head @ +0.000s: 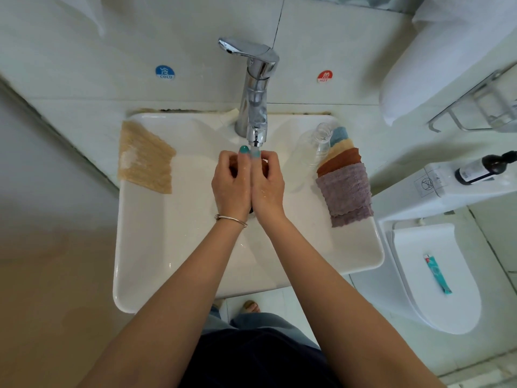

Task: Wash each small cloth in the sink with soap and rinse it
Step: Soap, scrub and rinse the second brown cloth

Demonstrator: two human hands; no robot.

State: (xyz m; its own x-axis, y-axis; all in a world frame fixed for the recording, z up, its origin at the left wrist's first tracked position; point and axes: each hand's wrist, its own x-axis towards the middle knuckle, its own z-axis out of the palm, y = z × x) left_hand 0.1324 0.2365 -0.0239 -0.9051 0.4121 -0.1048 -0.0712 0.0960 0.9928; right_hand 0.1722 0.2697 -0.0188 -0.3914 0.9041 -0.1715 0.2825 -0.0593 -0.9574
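While held side by side under the spout of the chrome tap (256,88), over the middle of the white sink (167,247), both wet. Left hand (230,183) with fingers curled round a brownish cloth (234,168), most of it hidden inside the grip. Right hand (268,183) pressed against the left, fingers likewise curled round the same bundle, a dark reddish bit showing at the knuckles. Thumbs up together at the spout, nails painted teal, a thin stream of water falling onto them. Thin bracelet (231,219) on the left wrist. Draped over the sink's left rim, a beige cloth (144,158), pale patch near its upper edge. Stacked along the right rim, overlapping cloths: blue (340,134) farthest back, then tan (342,148), rust brown (342,162), and purple (347,191) nearest. Just beside that stack, toward the basin, a clear plastic bottle (313,152) lying uncapped. Cold and hot stickers (165,72) on the wall tiles either side of the tap. Further right, a dark pump bottle (484,169) on the toilet tank, a teal tube (437,274) on the closed lid.
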